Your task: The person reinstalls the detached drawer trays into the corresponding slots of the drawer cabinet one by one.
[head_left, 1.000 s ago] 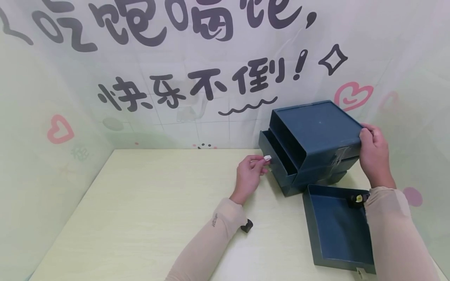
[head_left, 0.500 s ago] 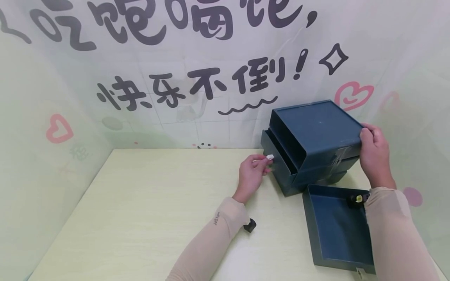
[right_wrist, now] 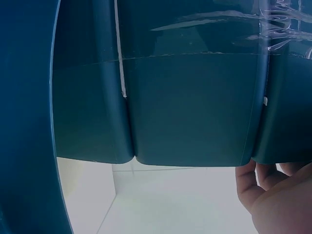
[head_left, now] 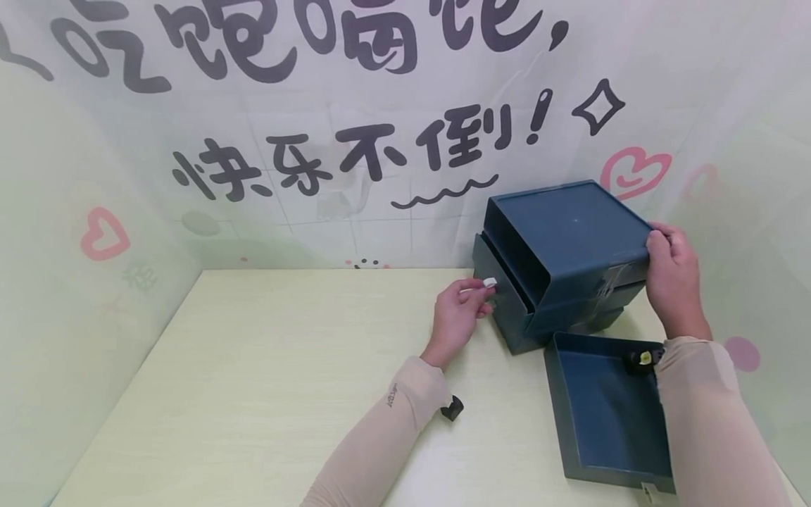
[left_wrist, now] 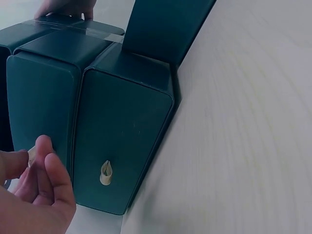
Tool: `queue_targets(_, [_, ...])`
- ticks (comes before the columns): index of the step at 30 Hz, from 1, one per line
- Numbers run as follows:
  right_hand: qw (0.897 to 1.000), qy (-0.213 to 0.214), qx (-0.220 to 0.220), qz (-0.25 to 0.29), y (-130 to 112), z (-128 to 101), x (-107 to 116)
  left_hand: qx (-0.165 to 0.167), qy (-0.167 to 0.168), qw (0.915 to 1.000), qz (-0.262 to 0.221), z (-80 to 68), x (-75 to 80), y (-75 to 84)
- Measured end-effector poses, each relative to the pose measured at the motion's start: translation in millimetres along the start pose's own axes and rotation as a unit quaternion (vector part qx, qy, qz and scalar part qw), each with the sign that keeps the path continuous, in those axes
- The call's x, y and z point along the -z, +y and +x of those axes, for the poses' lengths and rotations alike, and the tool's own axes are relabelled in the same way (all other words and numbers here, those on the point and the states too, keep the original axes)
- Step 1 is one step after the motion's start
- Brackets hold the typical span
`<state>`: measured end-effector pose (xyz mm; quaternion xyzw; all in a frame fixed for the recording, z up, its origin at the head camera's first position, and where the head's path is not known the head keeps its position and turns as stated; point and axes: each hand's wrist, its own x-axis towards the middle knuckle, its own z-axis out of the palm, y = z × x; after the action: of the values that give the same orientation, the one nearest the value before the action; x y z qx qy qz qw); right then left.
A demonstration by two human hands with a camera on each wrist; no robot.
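The dark blue, three-tiered drawer unit is set on the desk, its side crossed by wrinkled clear tape. On the slightly projecting middle drawer, a pale tab is pinched by the left hand; the unit's upper edge is gripped by the right hand.

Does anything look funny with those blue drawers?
Yes: one drawer lies on the table, outside the cabinet, whose top slot gapes open, seemingly missing its drawer. Wrinkled clear tape also crosses the cabinet's side.
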<state>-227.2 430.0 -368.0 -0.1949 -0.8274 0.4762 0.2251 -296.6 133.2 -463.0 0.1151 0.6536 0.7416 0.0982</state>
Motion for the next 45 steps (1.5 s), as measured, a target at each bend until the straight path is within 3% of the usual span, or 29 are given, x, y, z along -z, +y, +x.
queue_targets(31, [1.0, 0.004, 0.0, -0.007, 2.1, 1.3, -6.3, -0.012, -0.037, 0.999, 0.023, -7.6, -4.6, -0.6])
queue_targets(45, [1.0, 0.002, -0.009, 0.001, 0.7, 0.5, 0.0, -0.002, -0.068, 0.9976, 0.01, -9.1, -8.4, 0.0])
